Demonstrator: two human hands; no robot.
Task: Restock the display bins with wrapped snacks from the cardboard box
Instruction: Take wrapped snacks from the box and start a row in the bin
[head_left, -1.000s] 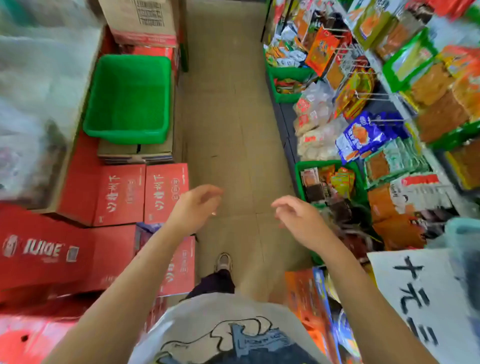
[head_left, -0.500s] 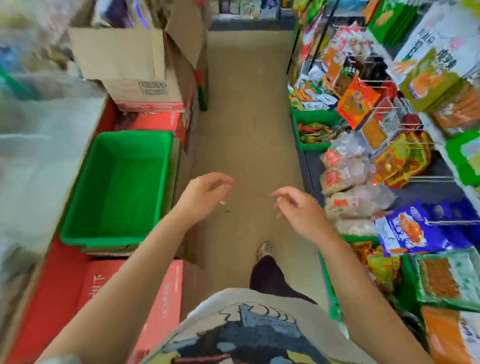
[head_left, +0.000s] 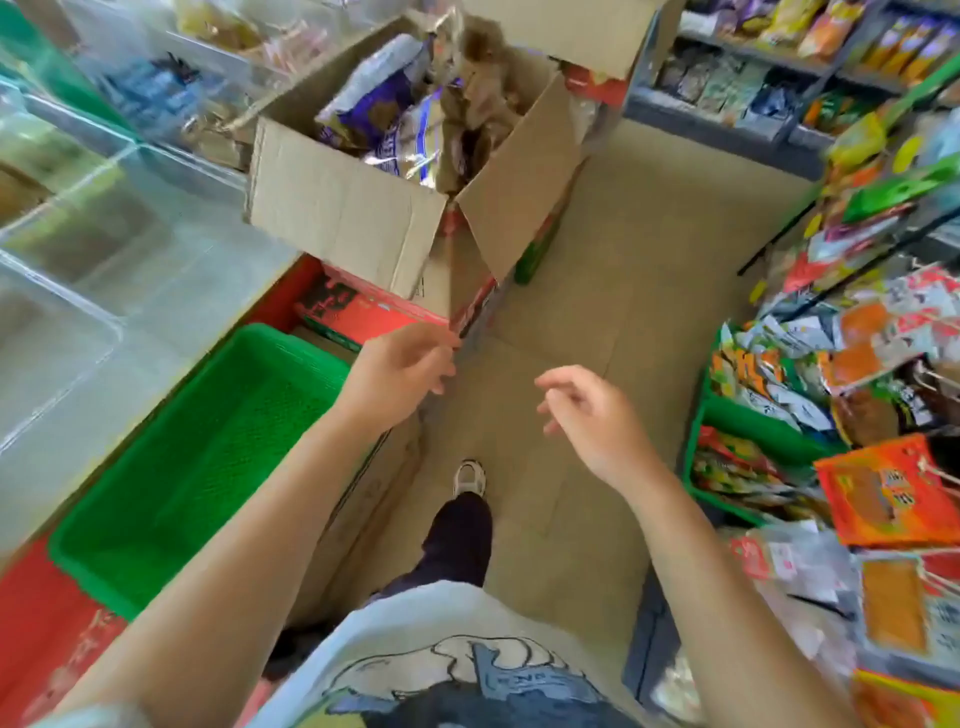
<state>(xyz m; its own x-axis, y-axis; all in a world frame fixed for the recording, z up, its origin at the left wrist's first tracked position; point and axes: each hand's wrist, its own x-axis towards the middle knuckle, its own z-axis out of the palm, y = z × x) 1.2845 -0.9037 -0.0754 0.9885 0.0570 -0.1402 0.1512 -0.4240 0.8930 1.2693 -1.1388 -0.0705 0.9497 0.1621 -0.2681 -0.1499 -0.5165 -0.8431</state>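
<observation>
An open cardboard box (head_left: 343, 208) stands ahead on the left, stacked on red cartons, with wrapped snack bags (head_left: 395, 114) in purple, white and brown filling it. Clear display bins (head_left: 104, 218) run along the left side. My left hand (head_left: 400, 369) hovers below the box's front corner, fingers loosely curled and holding nothing. My right hand (head_left: 592, 415) hangs over the aisle floor, fingers relaxed and empty. Neither hand touches the box.
An empty green plastic basket (head_left: 197, 457) sits on cartons at my lower left. Red cartons (head_left: 363, 306) lie under the box. Racks of hanging snack packs (head_left: 857, 364) and green bins (head_left: 748, 421) line the right. A tan tiled aisle (head_left: 623, 291) runs ahead; my foot (head_left: 469, 478) steps forward.
I have walked forward along the aisle. The cardboard box has come closer and its contents now show. The green basket has slid to my lower left. Both hands stay raised and empty.
</observation>
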